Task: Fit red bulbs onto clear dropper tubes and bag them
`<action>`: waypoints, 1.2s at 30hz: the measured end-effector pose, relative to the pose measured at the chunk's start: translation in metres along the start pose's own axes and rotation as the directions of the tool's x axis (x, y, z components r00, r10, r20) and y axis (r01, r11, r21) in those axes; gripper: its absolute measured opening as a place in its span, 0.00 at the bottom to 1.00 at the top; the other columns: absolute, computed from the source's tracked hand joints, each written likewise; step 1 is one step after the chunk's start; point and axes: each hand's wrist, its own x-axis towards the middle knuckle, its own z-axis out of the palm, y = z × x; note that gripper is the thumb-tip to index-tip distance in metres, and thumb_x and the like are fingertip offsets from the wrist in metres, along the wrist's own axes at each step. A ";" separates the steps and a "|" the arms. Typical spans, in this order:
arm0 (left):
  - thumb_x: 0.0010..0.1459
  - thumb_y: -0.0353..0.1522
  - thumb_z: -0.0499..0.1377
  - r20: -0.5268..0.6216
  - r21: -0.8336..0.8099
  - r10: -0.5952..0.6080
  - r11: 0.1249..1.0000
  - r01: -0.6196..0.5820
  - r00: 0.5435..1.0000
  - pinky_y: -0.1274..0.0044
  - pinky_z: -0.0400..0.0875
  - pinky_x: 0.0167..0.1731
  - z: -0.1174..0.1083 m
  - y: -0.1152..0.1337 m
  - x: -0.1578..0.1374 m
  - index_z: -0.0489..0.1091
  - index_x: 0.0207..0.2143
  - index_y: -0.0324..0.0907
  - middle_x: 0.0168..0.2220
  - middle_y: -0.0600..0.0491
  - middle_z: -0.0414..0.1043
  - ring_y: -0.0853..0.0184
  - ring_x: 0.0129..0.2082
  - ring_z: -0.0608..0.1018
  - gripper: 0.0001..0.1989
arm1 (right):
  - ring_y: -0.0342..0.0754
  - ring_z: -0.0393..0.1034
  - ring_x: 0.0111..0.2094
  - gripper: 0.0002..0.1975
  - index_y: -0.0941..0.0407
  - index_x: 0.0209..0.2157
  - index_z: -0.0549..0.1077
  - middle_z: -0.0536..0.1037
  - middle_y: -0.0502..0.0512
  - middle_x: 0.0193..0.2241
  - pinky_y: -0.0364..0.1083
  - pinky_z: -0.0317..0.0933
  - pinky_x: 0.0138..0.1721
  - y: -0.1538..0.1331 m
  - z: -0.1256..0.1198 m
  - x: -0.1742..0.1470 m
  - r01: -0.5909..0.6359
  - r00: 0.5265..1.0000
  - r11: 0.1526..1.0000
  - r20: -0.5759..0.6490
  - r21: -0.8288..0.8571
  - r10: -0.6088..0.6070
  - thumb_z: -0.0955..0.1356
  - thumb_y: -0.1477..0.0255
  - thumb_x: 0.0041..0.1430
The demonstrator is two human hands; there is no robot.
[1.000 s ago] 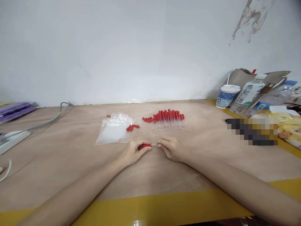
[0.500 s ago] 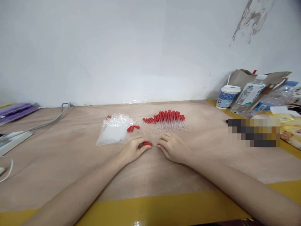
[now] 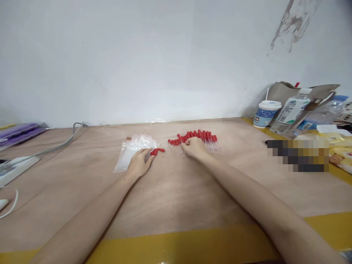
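Observation:
Beside a few loose red rubber bulbs (image 3: 157, 150), my left hand (image 3: 139, 162) has its thumb and index finger parted, the tips at the nearest bulb. My right hand (image 3: 194, 147) is over the row of clear droppers with red bulbs (image 3: 205, 135), its fingers pinched on a dropper (image 3: 179, 136) whose red bulb sticks up above its neighbours. The hand covers the middle of the row and most of that dropper's tube. Clear zip bags (image 3: 123, 156) lie partly under my left hand.
At the right stand a lidded paper cup (image 3: 266, 114) and a plastic bottle (image 3: 290, 112), with a yellow package (image 3: 341, 150) nearer. A grey cable (image 3: 59, 146) runs to a white power strip (image 3: 20, 170) at the left. Purple packets (image 3: 20, 135) lie behind it.
My hands have parted from the dropper they both held in front. The right has carried it up to the row; the left has moved left and away to the loose bulbs.

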 end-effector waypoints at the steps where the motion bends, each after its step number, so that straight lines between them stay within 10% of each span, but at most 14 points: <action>1: 0.57 0.36 0.51 0.016 -0.007 0.012 1.000 -0.011 1.000 0.69 0.65 0.46 0.000 0.000 0.000 0.68 0.46 0.41 0.45 0.47 0.70 0.59 0.46 0.72 0.16 | 0.52 0.71 0.35 0.12 0.55 0.23 0.75 0.77 0.56 0.28 0.46 0.60 0.32 -0.005 0.005 0.003 -0.022 1.000 0.999 -0.002 -0.042 0.022 0.63 0.65 0.51; 9: 0.56 0.36 0.52 -0.011 0.012 -0.022 1.000 0.022 1.000 0.72 0.68 0.37 0.001 0.001 0.000 0.71 0.40 0.43 0.38 0.50 0.75 0.60 0.37 0.75 0.13 | 0.55 0.70 0.38 0.16 0.58 0.31 0.75 0.76 0.62 0.33 0.49 0.61 0.35 -0.008 0.018 0.007 -0.044 0.999 0.983 -0.037 -0.178 0.038 0.62 0.61 0.53; 16: 0.54 0.33 0.51 -0.051 0.022 -0.105 0.994 0.106 0.993 0.73 0.68 0.37 0.002 0.000 0.000 0.70 0.39 0.41 0.37 0.50 0.75 0.60 0.36 0.76 0.13 | 0.52 0.70 0.37 0.14 0.55 0.30 0.74 0.76 0.57 0.32 0.47 0.60 0.35 -0.035 0.027 -0.010 0.194 0.981 0.970 0.016 -0.144 -0.194 0.63 0.60 0.54; 26: 0.53 0.32 0.52 -0.120 0.083 -0.127 0.987 0.138 0.985 0.71 0.67 0.39 -0.002 0.002 0.000 0.70 0.41 0.43 0.40 0.51 0.74 0.58 0.40 0.75 0.13 | 0.52 0.70 0.34 0.07 0.53 0.24 0.75 0.77 0.54 0.30 0.46 0.60 0.31 -0.021 0.013 -0.026 0.118 0.978 0.990 0.183 -0.077 -0.102 0.68 0.64 0.46; 31: 0.55 0.32 0.52 -0.191 0.023 0.062 0.998 -0.059 0.980 0.68 0.64 0.44 -0.004 0.020 -0.004 0.70 0.41 0.42 0.39 0.50 0.74 0.59 0.41 0.74 0.12 | 0.44 0.66 0.24 0.05 0.55 0.25 0.74 0.74 0.51 0.23 0.41 0.55 0.24 0.028 -0.024 -0.044 0.155 0.935 0.987 0.316 0.052 -0.163 0.70 0.69 0.43; 36: 0.56 0.31 0.52 0.006 -0.224 0.316 0.925 -0.306 0.949 0.72 0.67 0.41 -0.005 0.051 -0.020 0.69 0.42 0.42 0.37 0.50 0.73 0.64 0.38 0.73 0.12 | 0.40 0.62 0.22 0.14 0.57 0.29 0.73 0.72 0.50 0.24 0.39 0.54 0.22 0.054 -0.028 -0.053 0.252 0.910 0.938 0.271 0.239 -0.314 0.72 0.64 0.40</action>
